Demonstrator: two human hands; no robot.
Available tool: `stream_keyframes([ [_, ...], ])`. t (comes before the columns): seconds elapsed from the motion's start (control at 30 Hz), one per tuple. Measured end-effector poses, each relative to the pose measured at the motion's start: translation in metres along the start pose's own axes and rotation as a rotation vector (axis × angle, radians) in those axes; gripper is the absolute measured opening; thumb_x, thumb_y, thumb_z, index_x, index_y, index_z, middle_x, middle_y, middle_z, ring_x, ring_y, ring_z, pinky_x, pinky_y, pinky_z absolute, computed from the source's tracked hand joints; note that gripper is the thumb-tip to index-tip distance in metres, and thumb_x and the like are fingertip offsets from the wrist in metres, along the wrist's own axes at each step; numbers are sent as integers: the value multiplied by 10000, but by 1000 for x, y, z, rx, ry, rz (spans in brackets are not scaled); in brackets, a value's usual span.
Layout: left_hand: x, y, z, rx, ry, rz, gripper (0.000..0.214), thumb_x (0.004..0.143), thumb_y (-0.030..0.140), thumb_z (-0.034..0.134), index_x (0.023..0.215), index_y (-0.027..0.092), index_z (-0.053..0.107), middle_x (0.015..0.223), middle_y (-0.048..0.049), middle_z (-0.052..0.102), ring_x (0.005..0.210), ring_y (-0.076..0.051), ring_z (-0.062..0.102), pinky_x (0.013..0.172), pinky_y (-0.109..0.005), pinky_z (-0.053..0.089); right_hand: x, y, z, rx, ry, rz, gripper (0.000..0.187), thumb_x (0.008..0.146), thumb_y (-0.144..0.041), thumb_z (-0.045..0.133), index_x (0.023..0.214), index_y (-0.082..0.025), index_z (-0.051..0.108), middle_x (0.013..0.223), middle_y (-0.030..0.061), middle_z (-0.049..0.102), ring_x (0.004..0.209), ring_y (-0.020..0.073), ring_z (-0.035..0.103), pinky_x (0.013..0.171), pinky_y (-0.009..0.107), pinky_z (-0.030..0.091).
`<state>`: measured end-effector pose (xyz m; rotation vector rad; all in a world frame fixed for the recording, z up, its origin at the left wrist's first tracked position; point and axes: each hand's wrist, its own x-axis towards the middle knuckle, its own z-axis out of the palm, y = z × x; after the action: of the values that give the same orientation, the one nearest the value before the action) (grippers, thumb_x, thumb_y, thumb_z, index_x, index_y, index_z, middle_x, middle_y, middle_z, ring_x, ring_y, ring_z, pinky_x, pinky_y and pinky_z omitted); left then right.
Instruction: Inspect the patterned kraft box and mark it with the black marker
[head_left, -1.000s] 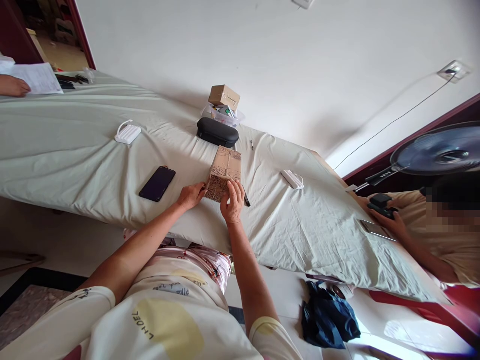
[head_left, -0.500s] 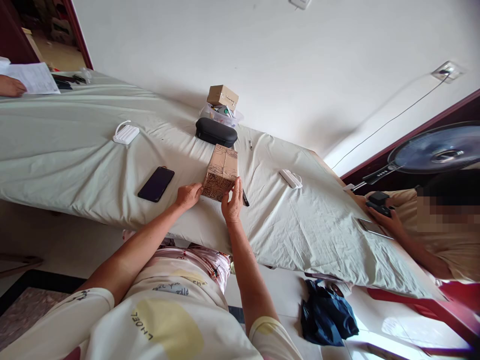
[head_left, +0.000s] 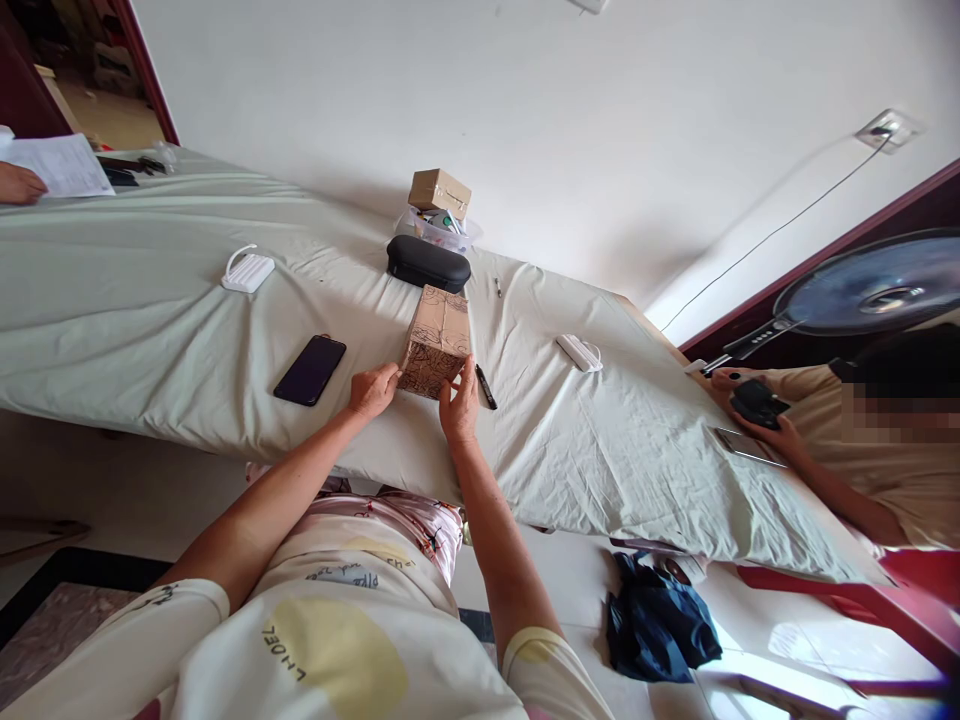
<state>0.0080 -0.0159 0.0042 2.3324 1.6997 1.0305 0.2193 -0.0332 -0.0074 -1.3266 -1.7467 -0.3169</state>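
Prob. a rm in a home, judging by what's surrounding you.
You're facing a plain white wall w/ an elec. socket mounted on it, a thin cord trailing down from there. A round household-type fan is standing off to the rt. A pale, wrinkled tablecloth is draping over the edge in front of you, lt. floor tiles are showing below, & a dk-red door frame at upper L is opening onto another rm. You're wearing a casual printed tee.
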Motion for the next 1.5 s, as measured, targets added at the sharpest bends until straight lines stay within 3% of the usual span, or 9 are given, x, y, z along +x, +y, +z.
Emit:
stream_keyframes([
  [0.07,0,-1,0,6,13,3,297,1047,334,433,889,243,668,869,-71,775,799,-216,694,638,-288,372,0,0,0,51,1,49,734,1045,-237,381,1706,-168,71,1570,218,513,1210,220,672,828,295,657],
  [0.17,0,-3,0,14,27,0,299,1043,336,429,869,243,654,859,-71,770,798,-213,684,635,-286,366,0,-2,1,112,0,89,773,1011,-240,471,1695,-169,117,1484,218,589,1024,196,725,776,297,650],
  [0.4,1,-4,0,-23,20,-2,296,1038,316,428,847,243,642,840,-67,753,801,-209,668,664,-283,378,0,0,3,176,7,130,772,1001,-270,516,1686,-226,164,1444,190,622,996,196,739,773,303,636],
  [0.63,1,-4,-2,-67,19,-38,321,1050,327,416,837,231,636,826,-69,728,786,-204,650,709,-288,393,-1,3,1,159,-47,170,484,1046,-348,479,1511,-215,499,1094,93,735,856,173,737,745,290,613],
  [0.83,1,-5,-1,-74,33,-29,306,1056,321,413,866,235,637,855,-56,725,817,-193,635,707,-273,384,0,5,-1,135,-169,235,353,1019,-351,523,1314,-175,602,1059,93,774,752,162,719,713,282,573],
  [1.2,4,-6,-2,-116,90,-74,284,1017,278,442,807,222,625,785,-48,699,767,-186,618,701,-276,379,8,-7,-19,50,-405,327,119,956,-300,572,988,-219,653,924,57,746,860,217,667,772,303,486],
  [1.5,3,-2,-4,-175,93,-133,212,948,322,551,773,219,611,813,-58,699,810,-209,651,735,-294,438,13,-17,-34,-47,-522,285,47,887,-258,675,874,-213,680,1238,92,706,1150,275,603,948,391,439],
])
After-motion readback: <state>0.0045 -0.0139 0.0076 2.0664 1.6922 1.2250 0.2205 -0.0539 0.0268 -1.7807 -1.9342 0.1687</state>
